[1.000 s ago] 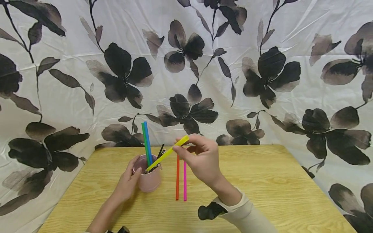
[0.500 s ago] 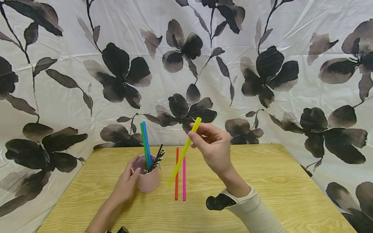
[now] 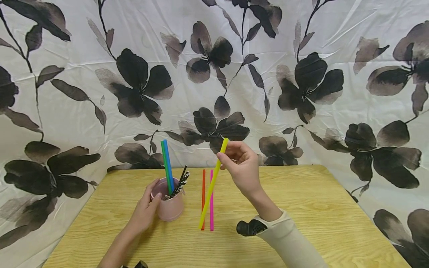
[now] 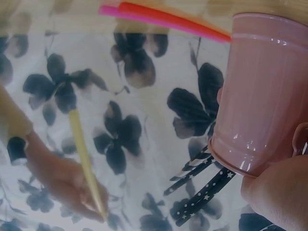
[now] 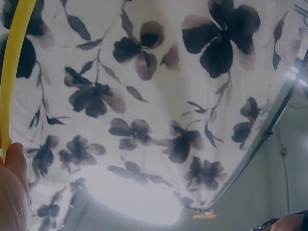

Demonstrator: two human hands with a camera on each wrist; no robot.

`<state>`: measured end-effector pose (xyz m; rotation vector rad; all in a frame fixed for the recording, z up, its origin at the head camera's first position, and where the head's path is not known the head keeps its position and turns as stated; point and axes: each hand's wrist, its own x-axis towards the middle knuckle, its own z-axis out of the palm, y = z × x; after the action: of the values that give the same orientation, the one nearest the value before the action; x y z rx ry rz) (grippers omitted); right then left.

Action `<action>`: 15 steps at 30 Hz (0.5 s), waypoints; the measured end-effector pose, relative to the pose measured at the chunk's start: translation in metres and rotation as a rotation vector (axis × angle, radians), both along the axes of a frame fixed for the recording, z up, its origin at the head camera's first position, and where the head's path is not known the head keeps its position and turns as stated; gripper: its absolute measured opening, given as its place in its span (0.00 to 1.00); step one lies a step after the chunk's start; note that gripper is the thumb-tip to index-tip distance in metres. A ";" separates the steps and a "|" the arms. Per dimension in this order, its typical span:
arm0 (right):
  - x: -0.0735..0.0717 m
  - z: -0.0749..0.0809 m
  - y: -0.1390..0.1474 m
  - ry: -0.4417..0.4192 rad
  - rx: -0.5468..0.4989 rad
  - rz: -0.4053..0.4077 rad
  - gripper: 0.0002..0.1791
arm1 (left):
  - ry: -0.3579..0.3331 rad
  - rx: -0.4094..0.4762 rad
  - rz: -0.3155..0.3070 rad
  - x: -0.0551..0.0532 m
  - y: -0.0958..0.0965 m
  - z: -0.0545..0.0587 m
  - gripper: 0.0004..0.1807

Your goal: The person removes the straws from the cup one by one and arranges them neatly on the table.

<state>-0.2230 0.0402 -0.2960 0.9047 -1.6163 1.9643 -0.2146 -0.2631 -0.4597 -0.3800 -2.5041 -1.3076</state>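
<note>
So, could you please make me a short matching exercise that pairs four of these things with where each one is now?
Things:
1. yellow straw
2. pink cup
3. blue straw
4. red straw

Places:
A. lying on the table beside the magenta straw
B. held by the left hand
C. standing next to the green straw
D. pinched in the right hand

Right pairs: 1-D, 2-B, 3-C, 4-A.

Pink cup (image 4: 269, 91) glossy, smooth; yellow straw (image 3: 213, 184) smooth, plastic-looking; tabletop (image 3: 301, 208) wood-grained; backdrop (image 3: 144, 22) creased cloth.
</note>
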 end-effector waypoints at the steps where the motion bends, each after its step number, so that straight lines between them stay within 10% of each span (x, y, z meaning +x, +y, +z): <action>1: -0.003 -0.003 0.000 -0.006 0.000 -0.001 0.14 | -0.001 0.003 0.001 0.000 0.000 0.000 0.25; 15: -0.034 -0.033 0.008 -0.227 0.087 -0.048 0.13 | 0.010 -0.009 -0.004 -0.001 0.001 0.000 0.25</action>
<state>-0.2569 0.0478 -0.3291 0.6870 -1.8426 2.0377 -0.2151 -0.2620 -0.4595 -0.3923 -2.5032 -1.2933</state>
